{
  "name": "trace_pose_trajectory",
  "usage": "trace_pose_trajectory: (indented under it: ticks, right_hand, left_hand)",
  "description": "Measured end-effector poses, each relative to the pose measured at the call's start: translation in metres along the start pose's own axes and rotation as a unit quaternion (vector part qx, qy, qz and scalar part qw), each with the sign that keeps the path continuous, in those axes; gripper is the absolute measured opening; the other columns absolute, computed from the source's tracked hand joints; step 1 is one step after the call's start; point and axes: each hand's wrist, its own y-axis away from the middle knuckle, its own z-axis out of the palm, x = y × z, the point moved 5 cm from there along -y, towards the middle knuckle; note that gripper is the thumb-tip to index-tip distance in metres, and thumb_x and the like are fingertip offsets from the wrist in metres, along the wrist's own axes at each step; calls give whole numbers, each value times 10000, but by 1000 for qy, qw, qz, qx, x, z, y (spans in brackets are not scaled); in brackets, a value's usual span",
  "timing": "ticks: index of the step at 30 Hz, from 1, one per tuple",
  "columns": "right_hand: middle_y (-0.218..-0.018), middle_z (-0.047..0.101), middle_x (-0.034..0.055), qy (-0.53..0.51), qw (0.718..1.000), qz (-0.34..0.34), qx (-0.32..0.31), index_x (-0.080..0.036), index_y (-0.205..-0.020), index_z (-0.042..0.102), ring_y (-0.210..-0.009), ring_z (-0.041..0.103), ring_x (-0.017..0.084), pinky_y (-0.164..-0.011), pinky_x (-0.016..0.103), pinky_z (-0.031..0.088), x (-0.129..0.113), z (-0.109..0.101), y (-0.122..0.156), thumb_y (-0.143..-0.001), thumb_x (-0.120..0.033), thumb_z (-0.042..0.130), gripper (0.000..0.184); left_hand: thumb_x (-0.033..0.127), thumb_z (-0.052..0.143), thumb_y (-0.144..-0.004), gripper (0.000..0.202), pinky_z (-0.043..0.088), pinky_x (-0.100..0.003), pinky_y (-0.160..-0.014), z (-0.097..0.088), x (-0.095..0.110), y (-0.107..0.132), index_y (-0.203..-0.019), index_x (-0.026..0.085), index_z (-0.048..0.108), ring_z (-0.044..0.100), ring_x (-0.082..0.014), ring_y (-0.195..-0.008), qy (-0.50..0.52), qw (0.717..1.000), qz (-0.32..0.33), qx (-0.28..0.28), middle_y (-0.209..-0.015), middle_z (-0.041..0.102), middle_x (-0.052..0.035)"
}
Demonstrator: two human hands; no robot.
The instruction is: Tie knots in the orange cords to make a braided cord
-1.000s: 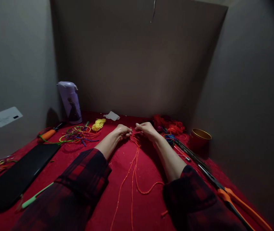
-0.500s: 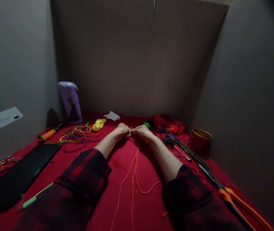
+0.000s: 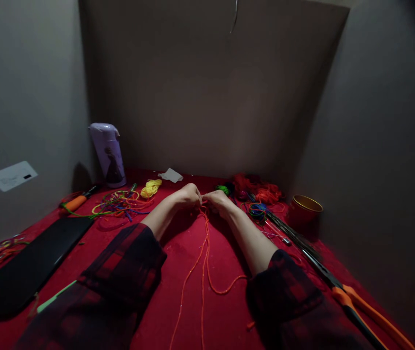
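My left hand (image 3: 190,195) and my right hand (image 3: 216,200) meet over the middle of the red cloth (image 3: 178,272), their fingertips nearly touching. Both are closed in a pinch on an orange-red cord (image 3: 207,240). From between the fingers its strands hang down and spread toward me over the cloth, one curving off to the right below my right forearm. The bit of cord right at the fingertips is mostly hidden by the fingers.
At left are a purple bottle (image 3: 109,158), yellow yarn (image 3: 151,188), tangled coloured cords (image 3: 120,203), an orange-handled tool (image 3: 74,203) and a black slab (image 3: 36,267). To the right lie red yarn (image 3: 268,193), a red cup (image 3: 304,212) and orange-handled scissors (image 3: 346,294). Grey walls enclose three sides.
My left hand has turned and risen slightly, its knuckles now higher. The right hand stays almost in place, and the hanging cord strands have shifted a little. The whole view has drifted slightly.
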Motion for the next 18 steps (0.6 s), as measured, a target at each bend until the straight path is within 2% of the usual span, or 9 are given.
trace_pose_trajectory:
  ticks: [4,6,7,8,10,12,13,15,18]
  right_hand:
    - [-369,352,-66,-8,1000,9,-19,-162,-518,451,-312,236,34,-319,197,146,2,-1,1,-690,-160,538,193]
    - [-372,339,-68,-14,1000,8,-23,-166,-516,435,-315,226,32,-322,195,143,2,-2,2,-696,-158,523,201]
    - [-372,329,-72,-16,1000,9,-25,-167,-515,431,-314,218,31,-323,195,138,1,-2,2,-694,-157,521,201]
    - [-372,318,-75,-18,999,9,-27,-166,-515,430,-314,210,30,-324,194,131,1,-2,2,-691,-156,524,200]
    - [-372,305,-81,-19,999,11,-28,-165,-513,430,-314,201,27,-325,193,122,1,-2,3,-680,-164,546,203]
    - [-372,296,-87,-21,999,11,-28,-165,-509,427,-317,196,25,-326,190,119,0,-1,3,-663,-176,581,217]
    - [-372,292,-90,-22,999,10,-28,-166,-508,424,-319,192,24,-326,190,118,0,-1,3,-654,-179,594,224]
    - [-368,285,-93,-24,999,8,-30,-169,-504,414,-323,186,24,-325,190,118,-1,-1,3,-642,-175,606,236]
    - [-373,289,-92,-30,999,2,-36,-169,-511,417,-327,188,27,-327,192,117,0,-1,3,-650,-179,592,223]
  left_hand:
    - [47,684,-559,109,247,-197,-384,10,4,7,-493,108,623,392,-70,-346,-14,997,13,-72,-391,535,-5]
    - [104,716,-561,103,223,-207,-371,10,4,11,-498,105,634,372,-71,-326,-25,993,13,-114,-389,537,-17]
    - [141,725,-571,126,213,-213,-367,8,4,12,-495,102,632,360,-72,-316,-24,993,10,-118,-380,529,-19]
    - [172,725,-586,156,205,-218,-366,4,4,13,-490,101,625,348,-72,-308,-19,995,4,-103,-367,513,-17]
    - [187,695,-636,188,203,-222,-372,-7,3,11,-496,102,604,327,-66,-302,4,999,-13,-30,-341,470,2]
    - [133,638,-682,168,218,-221,-385,-16,2,8,-526,109,581,317,-63,-304,33,998,-32,52,-327,424,30]
    - [99,602,-700,164,227,-220,-392,-17,2,7,-541,113,569,316,-64,-308,45,995,-39,76,-323,403,40]
    - [46,539,-716,177,239,-221,-403,-14,1,4,-554,116,549,322,-69,-318,68,992,-53,87,-320,380,46]
    - [12,514,-698,190,252,-225,-408,-1,-2,3,-535,108,533,360,-79,-339,106,989,-78,67,-339,413,22]
